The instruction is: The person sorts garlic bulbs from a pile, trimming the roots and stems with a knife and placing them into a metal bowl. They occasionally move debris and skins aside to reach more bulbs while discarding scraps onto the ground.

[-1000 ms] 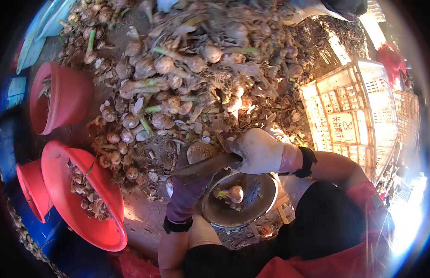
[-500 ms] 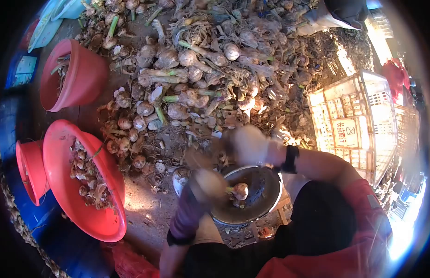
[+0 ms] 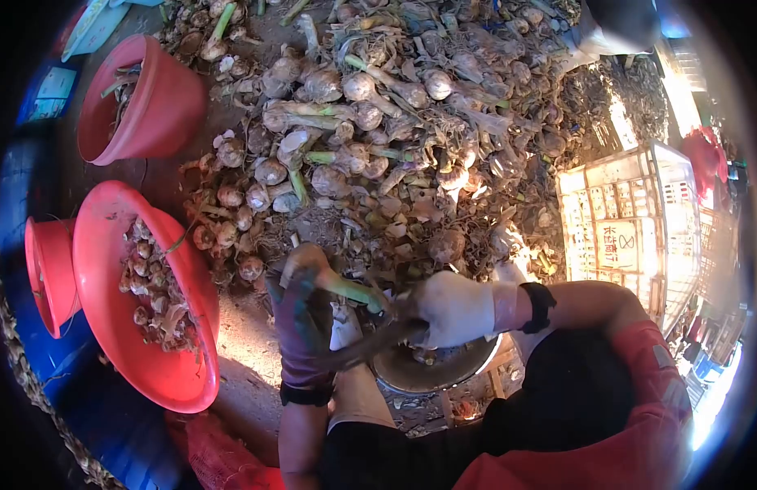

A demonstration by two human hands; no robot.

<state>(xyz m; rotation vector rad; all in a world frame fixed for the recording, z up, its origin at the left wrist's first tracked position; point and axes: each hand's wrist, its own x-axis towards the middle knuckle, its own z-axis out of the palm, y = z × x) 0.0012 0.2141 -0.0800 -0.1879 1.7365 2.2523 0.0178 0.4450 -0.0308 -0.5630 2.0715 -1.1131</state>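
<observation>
My left hand [image 3: 301, 314], in a dark purple-green glove, is closed around a garlic bulb [image 3: 305, 260]. The bulb's green stem [image 3: 350, 290] points right, towards my other hand. In a white glove, my right hand [image 3: 456, 309] grips a dark, curved tool [image 3: 370, 345], blurred, whose kind I cannot tell. One end of the tool reaches down-left past my left wrist; a darker part by my right fingers meets the stem's end. Below both hands sits a round, dark-lined pan [image 3: 431, 380], its inside partly hidden by the right hand.
A large heap of garlic [image 3: 370, 90] with stalks and husks spreads ahead. At left stand a red bucket [image 3: 170, 106], a wide red basin [image 3: 101, 269] holding small garlic pieces and a smaller red bucket [image 3: 56, 278]. A white plastic crate [image 3: 619, 220] is at right.
My left hand has risen and now holds a garlic bulb with its stem out. My right hand has come lower with the dark tool across to the stem. The view has shifted slightly.
</observation>
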